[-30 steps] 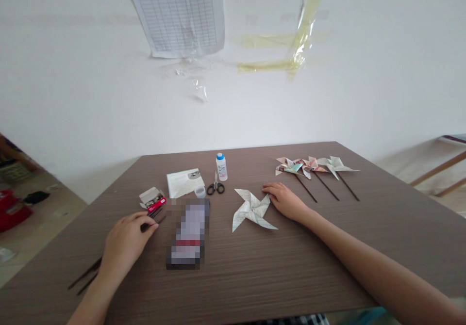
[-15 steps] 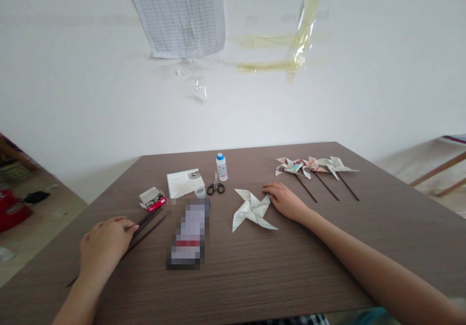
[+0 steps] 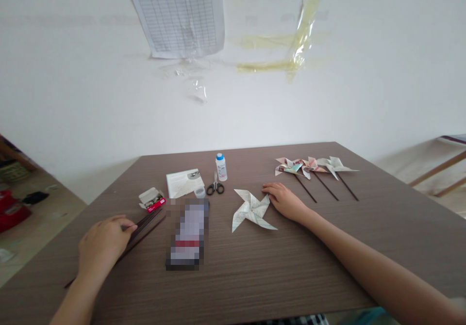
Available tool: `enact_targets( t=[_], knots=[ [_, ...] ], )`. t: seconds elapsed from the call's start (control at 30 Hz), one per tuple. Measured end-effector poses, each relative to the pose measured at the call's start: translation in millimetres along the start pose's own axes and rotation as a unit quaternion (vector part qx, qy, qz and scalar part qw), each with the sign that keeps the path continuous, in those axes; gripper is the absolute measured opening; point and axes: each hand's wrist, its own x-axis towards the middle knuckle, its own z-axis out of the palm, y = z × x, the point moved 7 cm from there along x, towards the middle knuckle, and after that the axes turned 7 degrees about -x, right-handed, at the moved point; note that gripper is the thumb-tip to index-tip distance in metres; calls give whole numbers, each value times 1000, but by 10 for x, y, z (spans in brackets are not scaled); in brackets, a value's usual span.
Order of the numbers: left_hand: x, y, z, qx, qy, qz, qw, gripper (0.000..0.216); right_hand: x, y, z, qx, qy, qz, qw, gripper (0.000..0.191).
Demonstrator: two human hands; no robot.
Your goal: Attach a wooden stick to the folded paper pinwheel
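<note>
At the left, my left hand [image 3: 104, 242] is closed around thin dark sticks [image 3: 147, 220], which lie slanting on the table beneath its fingers. Part of the bundle is hidden by the hand. A pinwheel head [image 3: 251, 210] folded from printed white paper lies flat near the middle. My right hand [image 3: 286, 200] rests on the table at its right side, fingers stretched out, with the thumb side at the tip of one blade. Farther right lie three finished paper pinwheels [image 3: 309, 164] on dark sticks.
Beyond the left hand sits an opened small red-and-white box [image 3: 153, 200]. Near it are a white card [image 3: 180, 184], a small clear cup [image 3: 199, 192], black-handled scissors [image 3: 215, 187] and a blue-capped white bottle [image 3: 221, 168]. A blurred-out phone-shaped object [image 3: 187, 237] lies between the hands. A wall stands behind.
My left hand has shifted very slightly on the sticks. My right hand and the pinwheel head stay where they were.
</note>
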Motion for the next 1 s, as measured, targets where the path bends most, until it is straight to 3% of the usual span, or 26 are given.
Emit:
enact_targets(
  t=[0.2,0.4,0.67,0.87,1.0],
  knots=[
    [-19,137,-112,4,34,27,999,47,5,-21,7,-12,-8,-2,1000,43],
    [-37,547,-189,-58,63,129,988,36,4,-25,-3,-1,-5,-3,1000,43],
    [-51,1481,-221,-254,-6,214,943,19,2,-24,-31,-1,-10,-1,1000,44],
    [-261,2268,-224,-255,-55,227,938,14,9,-10,-18,3,-10,0,1000,43],
    [-397,2616,-191,-240,-75,229,940,16,4,-2,-18,2,-11,3,1000,44]
  ],
)
